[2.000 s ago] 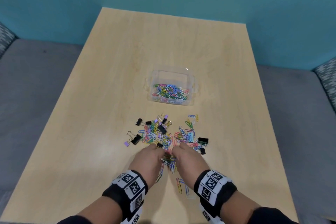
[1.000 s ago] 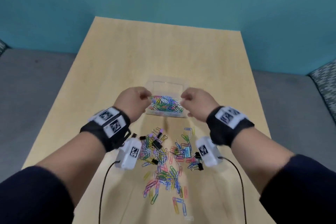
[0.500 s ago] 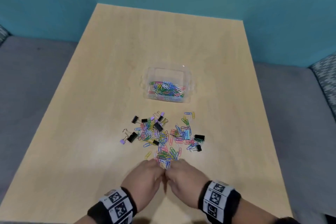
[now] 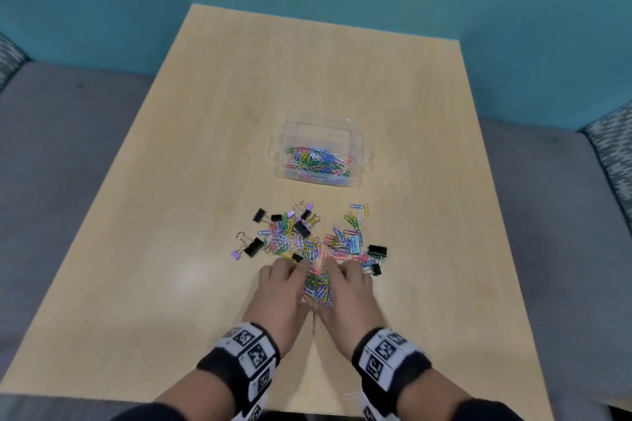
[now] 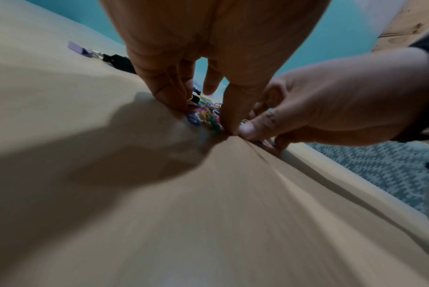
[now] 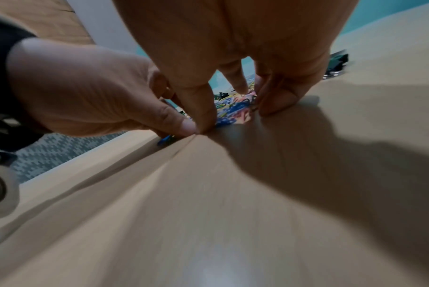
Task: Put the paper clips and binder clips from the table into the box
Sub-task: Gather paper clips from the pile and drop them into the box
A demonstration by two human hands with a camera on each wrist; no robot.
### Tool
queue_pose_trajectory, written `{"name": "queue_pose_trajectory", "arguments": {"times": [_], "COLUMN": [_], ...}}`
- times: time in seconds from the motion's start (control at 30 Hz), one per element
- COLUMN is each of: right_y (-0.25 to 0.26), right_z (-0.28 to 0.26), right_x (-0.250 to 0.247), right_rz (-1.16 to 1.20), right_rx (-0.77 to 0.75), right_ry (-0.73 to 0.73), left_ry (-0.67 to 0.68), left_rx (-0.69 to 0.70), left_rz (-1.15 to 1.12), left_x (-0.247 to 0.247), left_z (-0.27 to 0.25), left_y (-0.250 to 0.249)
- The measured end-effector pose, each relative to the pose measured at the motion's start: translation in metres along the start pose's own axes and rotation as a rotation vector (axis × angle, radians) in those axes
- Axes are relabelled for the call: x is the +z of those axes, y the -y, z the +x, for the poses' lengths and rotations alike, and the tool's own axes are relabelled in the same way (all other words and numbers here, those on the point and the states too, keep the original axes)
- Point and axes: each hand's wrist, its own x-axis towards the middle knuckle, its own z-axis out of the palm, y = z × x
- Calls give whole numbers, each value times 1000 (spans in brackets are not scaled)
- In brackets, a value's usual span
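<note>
Paper clips sit bunched between the two hands at the near edge of the scatter on the wooden surface. The left hand and the right hand lie side by side, thumbs touching, fingers curled down onto the surface and cupped around a small coloured heap. From the wrist views the fingertips press into the surface on either side of the heap, so the clips look corralled and loosely gripped but not lifted.

Progress, judged from how things lie, is perhaps a third to a half. The clear plastic box stands further back on the surface, well apart from the hands, and already holds a layer of coloured paper clips. No binder clip is visible inside it, though its contents are too small to be certain.

Much is left outside: two loose clusters of paper clips just beyond the fingertips, and several black binder clips mixed in and at the fringes, along with a few small purple ones. Another black binder clip lies just past the right hand.
</note>
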Motion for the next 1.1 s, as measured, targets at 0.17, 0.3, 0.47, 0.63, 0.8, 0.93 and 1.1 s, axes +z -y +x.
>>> {"name": "queue_pose_trajectory", "arguments": {"times": [0.17,0.3,0.47,0.63,0.8,0.93,1.1], "right_y": [6,0,-5,-11,-10,-7,1], "right_z": [28,31,39,53,59,62,78], "right_x": [1,-4,-18,-31,-52,-70,-97], "right_rz": [-49,-80,-127,-30,-1,21,141], "right_rx": [-55,-126,-180,-114,-64,-78,-15], "right_ry": [-12,-3,53,125,221,284,382], "left_ry": [-15,-27,-15,12,94,184,242], "left_rx": [37,98,141,109,97,102,113], "left_rz": [18,99,152,103,71,59,9], "left_x": [0,2,-3,-15,-31,-49,-87], "left_z": [24,31,38,41,48,55,74], "left_y": [-4,3,10,9,3,-1,-10]}}
